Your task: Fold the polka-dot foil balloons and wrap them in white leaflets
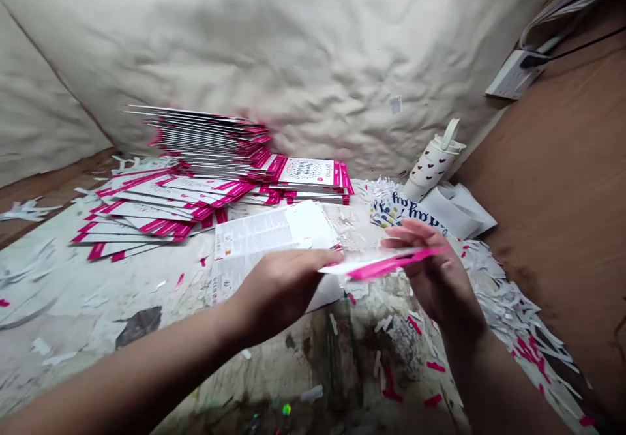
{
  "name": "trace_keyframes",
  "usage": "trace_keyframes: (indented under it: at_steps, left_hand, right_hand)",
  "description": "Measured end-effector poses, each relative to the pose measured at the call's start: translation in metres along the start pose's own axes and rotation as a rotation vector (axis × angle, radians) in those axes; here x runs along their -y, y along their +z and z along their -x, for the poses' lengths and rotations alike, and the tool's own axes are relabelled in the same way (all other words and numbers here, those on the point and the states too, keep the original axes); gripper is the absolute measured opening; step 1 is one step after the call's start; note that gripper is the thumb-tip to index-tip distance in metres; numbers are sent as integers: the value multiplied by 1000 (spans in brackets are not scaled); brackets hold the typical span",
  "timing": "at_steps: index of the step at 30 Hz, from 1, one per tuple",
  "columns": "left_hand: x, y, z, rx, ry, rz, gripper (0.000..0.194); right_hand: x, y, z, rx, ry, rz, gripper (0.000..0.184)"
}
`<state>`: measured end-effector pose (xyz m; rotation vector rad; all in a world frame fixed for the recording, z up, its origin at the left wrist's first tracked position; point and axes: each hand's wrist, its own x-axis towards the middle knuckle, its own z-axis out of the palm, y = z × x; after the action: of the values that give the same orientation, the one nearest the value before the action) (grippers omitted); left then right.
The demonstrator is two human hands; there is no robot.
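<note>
**Q:** What do the hands hold in this view?

**A:** The right hand (435, 275) pinches a white card strip (386, 264) with a magenta edge between thumb and fingers. The left hand (281, 295), its fingers closed together, reaches the strip's other end, though whether it grips there cannot be told.

**Q:** Where is the strip?

**A:** It is held in the air between the hands, near the middle of the counter (73, 311) and above a printed white leaflet (264, 239).

**Q:** How would it handle?

**A:** It is probably light and thin, somewhat stiff but easily bent. It is best taken by its ends, between finger and thumb.

**Q:** What lies around it?

**A:** Stacks of magenta-edged cards (210, 148) lie towards the counter's back edge, and paper shreds (508, 291) lie along its right edge.
</note>
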<state>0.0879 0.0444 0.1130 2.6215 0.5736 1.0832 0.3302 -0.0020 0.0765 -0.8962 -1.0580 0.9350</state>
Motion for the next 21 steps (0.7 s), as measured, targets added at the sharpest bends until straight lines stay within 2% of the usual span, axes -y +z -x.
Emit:
trace_keyframes:
  at_steps: [2, 3, 5, 6, 9, 11, 12, 14, 17, 19, 21]
  left_hand:
    - [25, 8, -24, -31, 47, -271, 33]
    - [43, 13, -38, -3, 11, -397, 36]
    - [87, 24, -68, 166, -137, -579, 40]
    - [111, 31, -81, 289, -225, -642, 41]
    - [180, 52, -104, 391, -304, -643, 40]
    - [210, 63, -110, 405, -344, -631, 41]
    - [217, 67, -111, 408, -369, -633, 44]
    - [218, 71, -113, 387, -398, -629, 55]
    - [182, 78, -111, 247, -342, -490, 66]
    - [144, 84, -102, 189, -345, -212, 58]
    - [103, 95, -86, 280, -502, 210, 48]
  right_hand:
    - [-9, -27, -10, -190, 28, 44, 37]
    - [-14, -43, -15, -301, 18, 91, 33]
    - [-22, -75, -22, -460, -23, 272, 29]
    - [-26, -90, -25, -488, -44, 440, 28]
    - [-34, -123, -28, -375, -7, 1074, 30]
    - [-39, -132, -32, -256, 83, 1353, 30]
    - [-42, -133, -36, -214, 124, 1424, 29]
    - [-49, -128, -49, -155, 201, 1539, 28]
    - [-60, -118, -76, -57, 343, 1709, 27]
    - [-61, -111, -93, -4, 416, 1782, 22]
    - [-55, -99, -101, 18, 440, 1834, 21]
